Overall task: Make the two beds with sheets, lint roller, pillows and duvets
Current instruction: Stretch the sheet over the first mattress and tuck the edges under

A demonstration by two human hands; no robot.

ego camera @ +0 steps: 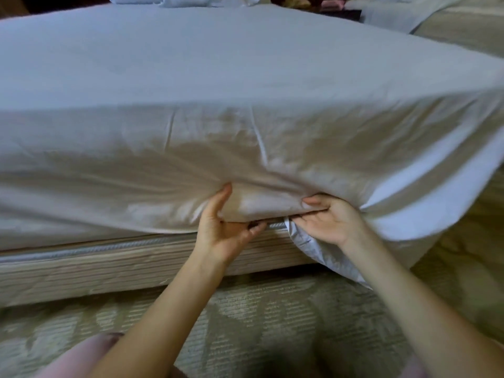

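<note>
A white sheet (218, 77) covers the near bed and hangs down its foot side. My left hand (223, 227) grips the mattress's lower edge through the sheet, thumb up on the side and fingers curled beneath. My right hand (327, 219) is palm up beside it, thumb on the sheet and fingers pushed under the mattress with the sheet's edge. A loose sheet corner (395, 227) hangs at the right. White pillows (185, 0) lie at the bed's head.
The wood-look bed base (109, 263) runs below the mattress. Patterned carpet (245, 309) covers the floor where I kneel. A second bed (450, 25) with a loose white sheet stands at the far right, and a dark nightstand (341, 13) is between the beds.
</note>
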